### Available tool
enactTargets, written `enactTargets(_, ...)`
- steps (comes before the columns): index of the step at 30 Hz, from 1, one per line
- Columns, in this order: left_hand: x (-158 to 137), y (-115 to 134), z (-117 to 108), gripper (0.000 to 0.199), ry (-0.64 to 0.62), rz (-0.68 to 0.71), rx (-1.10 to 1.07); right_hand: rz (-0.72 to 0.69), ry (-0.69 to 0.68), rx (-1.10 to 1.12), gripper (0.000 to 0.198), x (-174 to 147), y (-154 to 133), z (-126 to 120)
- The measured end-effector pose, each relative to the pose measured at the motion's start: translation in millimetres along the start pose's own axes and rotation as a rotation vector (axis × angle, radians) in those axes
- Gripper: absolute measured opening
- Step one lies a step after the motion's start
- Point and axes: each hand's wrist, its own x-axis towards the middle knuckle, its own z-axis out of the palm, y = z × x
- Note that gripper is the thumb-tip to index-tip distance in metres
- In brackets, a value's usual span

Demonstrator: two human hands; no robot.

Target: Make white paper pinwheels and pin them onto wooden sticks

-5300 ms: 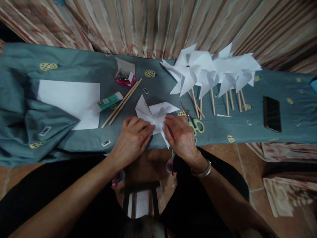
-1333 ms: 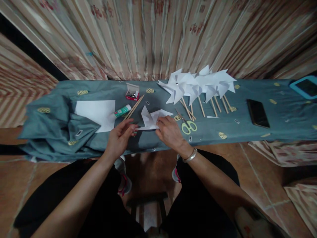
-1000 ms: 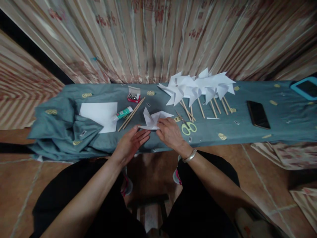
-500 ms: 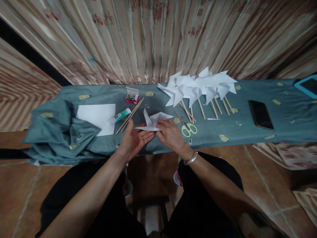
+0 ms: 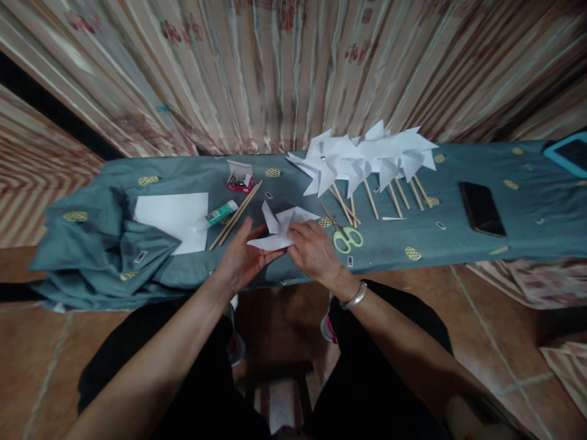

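Observation:
Between my hands is a white paper pinwheel [image 5: 270, 243] with partly folded blades, held without a stick. My left hand [image 5: 241, 256] cradles it from below, its fingers under the paper and its thumb raised at the side. The fingers of my right hand [image 5: 314, 247] pinch it near the centre and right side; the fingertips are partly hidden. Left of the pinwheel lie loose wooden sticks [image 5: 236, 214] and a green and white glue stick [image 5: 220, 213]. Scissors with light green handles [image 5: 348, 239] rest just right of my right hand.
Finished pinwheels on sticks [image 5: 362, 160] lie overlapping at the back. A small red box [image 5: 239, 177] of metal pins stands behind the sticks. White paper sheets [image 5: 177, 217] lie at left near bunched cloth [image 5: 98, 244]. A phone [image 5: 482, 208] and a blue-edged device [image 5: 566, 154] are at right.
My left hand has gone from a flat, open palm to fingers curled under the pinwheel. The pinwheel is tilted slightly differently, and my right hand keeps its pinch. The view has shifted a little.

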Motion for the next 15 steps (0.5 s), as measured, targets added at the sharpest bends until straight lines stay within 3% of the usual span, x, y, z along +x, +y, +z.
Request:
enactTargets(6, -5, 3, 3, 0.061, -0.068, 0.002, -0.043, -0.053, 0.068, -0.036, 0.031, -8, -7, -6)
enactTargets(15, -17, 12, 2, 0.061, -0.076, 0.083, -0.061, -0.099, 0.2, -0.038, 0.058, -14, -15, -16)
